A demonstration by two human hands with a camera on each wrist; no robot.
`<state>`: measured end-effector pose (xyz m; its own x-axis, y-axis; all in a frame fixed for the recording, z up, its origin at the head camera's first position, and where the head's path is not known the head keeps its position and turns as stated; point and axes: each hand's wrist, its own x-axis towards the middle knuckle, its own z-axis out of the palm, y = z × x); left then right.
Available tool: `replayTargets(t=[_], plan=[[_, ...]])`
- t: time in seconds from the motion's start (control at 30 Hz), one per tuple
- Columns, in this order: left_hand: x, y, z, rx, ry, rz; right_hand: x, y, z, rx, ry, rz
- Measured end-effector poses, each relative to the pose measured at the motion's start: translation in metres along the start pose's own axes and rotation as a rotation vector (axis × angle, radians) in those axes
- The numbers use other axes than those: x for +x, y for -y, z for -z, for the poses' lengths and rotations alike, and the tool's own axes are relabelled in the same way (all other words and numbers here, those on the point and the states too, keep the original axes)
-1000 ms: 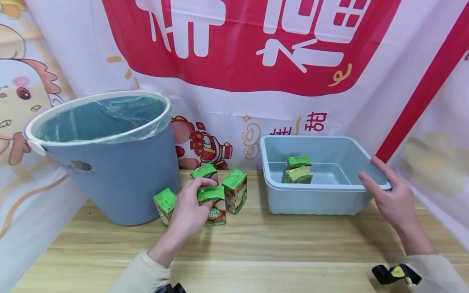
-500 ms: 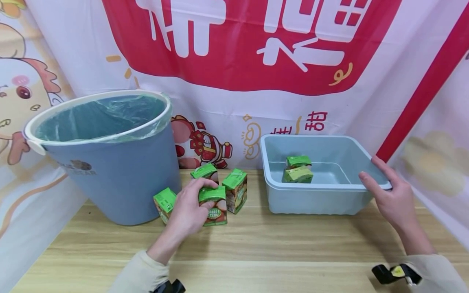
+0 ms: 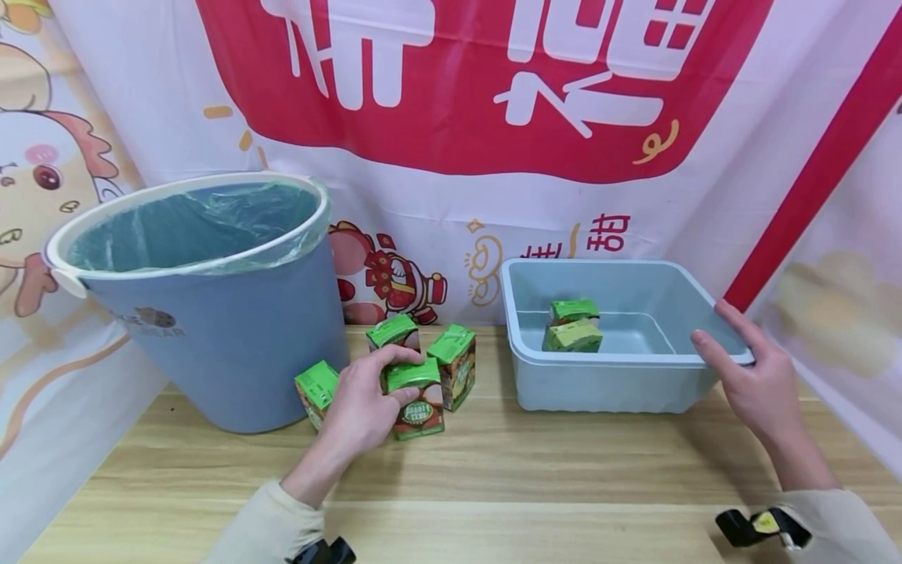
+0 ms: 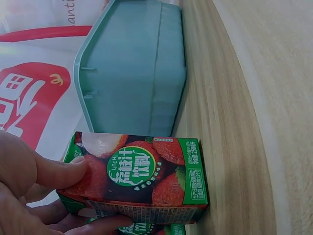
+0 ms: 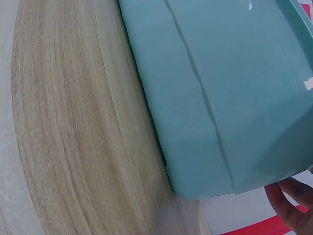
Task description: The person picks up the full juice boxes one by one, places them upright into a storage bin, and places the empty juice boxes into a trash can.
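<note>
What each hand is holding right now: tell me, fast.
Left hand: pinches a litchi juice box between thumb and fingers.
Right hand: grips the blue tub.

To your left stands a blue bin (image 3: 225, 345) with a white rim (image 3: 62, 244); a thin greenish bag (image 3: 204, 219) lines it and folds over that rim; beneath it you have a pale wooden table (image 3: 507, 486); in front of you hangs a white cloth (image 3: 423, 196), printed with a big red patch (image 3: 451, 141) bearing white characters (image 3: 620, 109); low beside the bin you see a cartoon figure (image 3: 405, 286); a red stripe (image 3: 817, 164) slants down on your right.
</note>
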<state>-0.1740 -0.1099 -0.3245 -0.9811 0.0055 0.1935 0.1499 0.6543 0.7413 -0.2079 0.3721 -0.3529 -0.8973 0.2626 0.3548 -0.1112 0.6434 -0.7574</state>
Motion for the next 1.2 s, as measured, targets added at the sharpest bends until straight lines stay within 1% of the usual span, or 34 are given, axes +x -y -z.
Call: replayTargets(t=[0.13, 0.23, 0.43, 0.63, 0.77, 0.87, 1.0, 1.1, 1.2], plan=[[-0.002, -0.005, 0.002, -0.005, -0.004, 0.012, 0.0, -0.001, 0.0, -0.001, -0.009, 0.005], [-0.004, -0.009, 0.004, -0.022, -0.008, 0.01, 0.0, -0.001, 0.0, 0.0, -0.011, 0.007], [-0.004, -0.016, 0.008, -0.052, -0.03, -0.014, -0.001, -0.001, 0.001, -0.005, -0.003, 0.0], [-0.005, -0.024, 0.011, -0.094, -0.041, -0.017, -0.001, 0.0, 0.001, -0.003, 0.01, -0.008], [-0.004, -0.03, 0.014, -0.111, -0.07, -0.048, -0.001, 0.001, 0.001, -0.002, 0.017, -0.008], [-0.002, -0.037, 0.015, -0.12, -0.099, -0.077, -0.001, 0.001, 0.001, 0.0, 0.018, -0.005], [0.002, -0.049, 0.017, -0.134, -0.131, -0.095, -0.002, 0.002, 0.001, 0.005, 0.016, 0.0], [0.008, -0.059, 0.018, -0.154, -0.157, -0.112, -0.002, 0.002, 0.001, 0.007, 0.009, 0.001], [0.015, -0.068, 0.019, -0.186, -0.19, -0.149, -0.001, 0.002, 0.001, 0.004, 0.01, 0.003]])
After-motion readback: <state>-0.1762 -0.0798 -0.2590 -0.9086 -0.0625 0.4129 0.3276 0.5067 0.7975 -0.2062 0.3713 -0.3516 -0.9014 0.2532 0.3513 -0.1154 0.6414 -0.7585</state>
